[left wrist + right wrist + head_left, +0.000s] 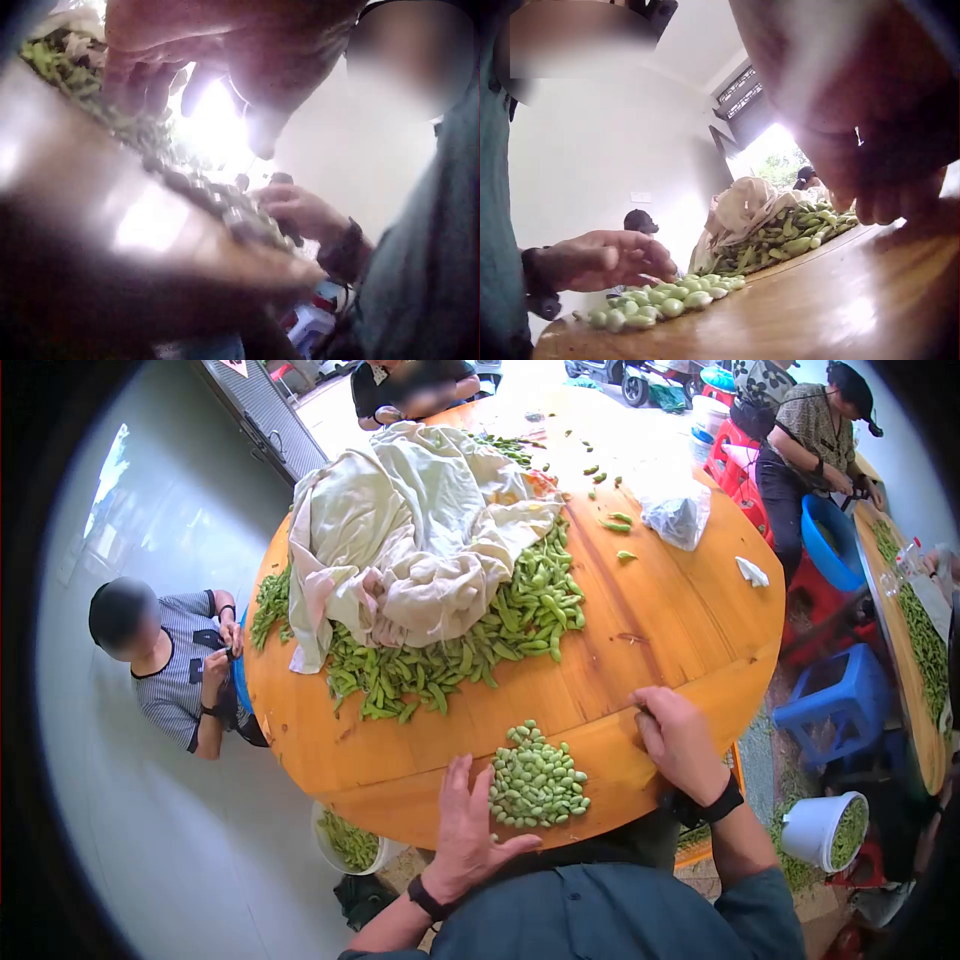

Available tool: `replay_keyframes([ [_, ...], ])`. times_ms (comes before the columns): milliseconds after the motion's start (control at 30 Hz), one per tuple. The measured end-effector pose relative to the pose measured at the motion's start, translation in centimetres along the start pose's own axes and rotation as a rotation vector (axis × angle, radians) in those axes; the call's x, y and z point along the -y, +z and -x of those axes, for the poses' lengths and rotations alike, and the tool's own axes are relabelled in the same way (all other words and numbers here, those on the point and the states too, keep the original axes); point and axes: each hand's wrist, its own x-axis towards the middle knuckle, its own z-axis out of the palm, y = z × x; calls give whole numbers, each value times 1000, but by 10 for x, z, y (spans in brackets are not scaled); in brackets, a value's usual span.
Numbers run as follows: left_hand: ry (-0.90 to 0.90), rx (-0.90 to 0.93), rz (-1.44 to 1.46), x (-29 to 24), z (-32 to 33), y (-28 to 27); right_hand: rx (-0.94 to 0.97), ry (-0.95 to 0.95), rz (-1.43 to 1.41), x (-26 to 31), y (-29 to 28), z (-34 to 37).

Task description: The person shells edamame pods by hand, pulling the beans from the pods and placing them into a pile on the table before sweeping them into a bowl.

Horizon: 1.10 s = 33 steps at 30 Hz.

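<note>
A: Main thing, and where?
B: Bean pile [540,778], shelled, 1 loose layer-ish heap on the table [690,620], close to the near edge. Placing everything off that pile.
A: How'd the beans handle?
B: Guess: each very light, smooth, slightly slippery, firm but easily bruised. For 1 bean, pinch gently across the flat sides with 2 fingertips. For lots, cup the pile from both sides; loose ones would likely roll.
A: Hands?
B: Left hand [468,822]: just left of the pile, fingers long and nearly straight, thumb spread wide, gripping nothing I can see. Touching the outer beans? Can't tell. Right hand [688,738]: right of the pile, apart from it, fingers bent in, low at the table. Can't tell whether it's pinching anything.
A: Further out?
B: Bean pods [545,605] heaped beyond the pile, cloth [400,530] draped over part of them. Plastic bag [677,517] beyond the pile, rightward. Blue stool [850,672] off the table, well right.
</note>
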Motion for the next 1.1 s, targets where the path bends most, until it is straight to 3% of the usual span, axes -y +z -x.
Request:
replay_keyframes([
  [33, 0, 2, 8, -2, 4, 7, 4, 3, 6, 2, -4, 4],
  [100, -54, -33, -124, -8, 2, 15, 30, 245, -137, 13, -15, 9],
  [167, -60, -22, -130, -6, -4, 20, 72, 278, -180, 13, -21, 27],
  [233, 8, -68, -87, -8, -13, 24, 118, 308, -218, 17, -25, 47],
  [367, 82, -71, -43, -8, -36, 33, 227, 553, -370, 23, -38, 95],
  [433, 83, -82, -20, -9, -42, 35, 464, 595, -557, 13, -41, 117],
  [500, 98, -60, -66, -7, -43, 35, 765, 779, -478, -9, -27, 138],
  [567, 104, -66, -59, -6, -42, 36, 691, 888, -452, -12, 3, 150],
  [633, 116, -84, -68, -6, -45, 36, 430, 604, -368, -31, 47, 167],
  [733, 97, -88, -54, -6, -50, 36, 340, 608, -283, -52, 103, 157],
  [800, 103, -95, -46, -6, -53, 38, 55, 156, -230, -54, 123, 150],
  [933, 170, -96, -46, -5, -55, 38, 161, 308, -74, -46, 123, 150],
  [1033, 252, -102, 43, -6, -53, 38, 185, 309, -137, -46, 121, 155],
  [1100, 295, -114, 60, -6, -51, 38, 266, 420, -249, -38, 113, 167],
])
